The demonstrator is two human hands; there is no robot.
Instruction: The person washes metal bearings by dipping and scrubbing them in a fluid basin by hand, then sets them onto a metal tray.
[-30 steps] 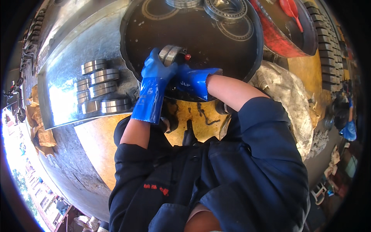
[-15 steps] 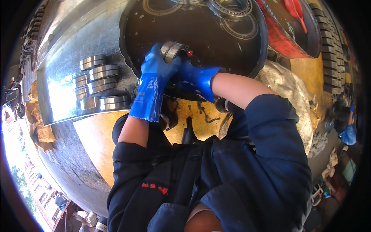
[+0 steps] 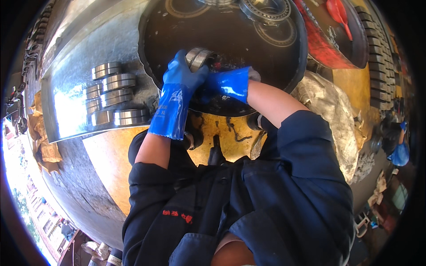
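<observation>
Fingers of the left hand [image 3: 183, 74] grip a ring [image 3: 197, 58] over the tub [image 3: 301, 60]; whether the right hand [image 3: 215, 83] grips too, I can't tell. Stacked rings [image 3: 119, 83] on the tray [image 3: 66, 84] look done; this one and the bearings [image 3: 266, 20] seem left.

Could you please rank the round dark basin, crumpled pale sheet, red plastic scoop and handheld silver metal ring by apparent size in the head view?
1. Dark basin
2. Pale sheet
3. Red scoop, held ring: too alike to rank
</observation>
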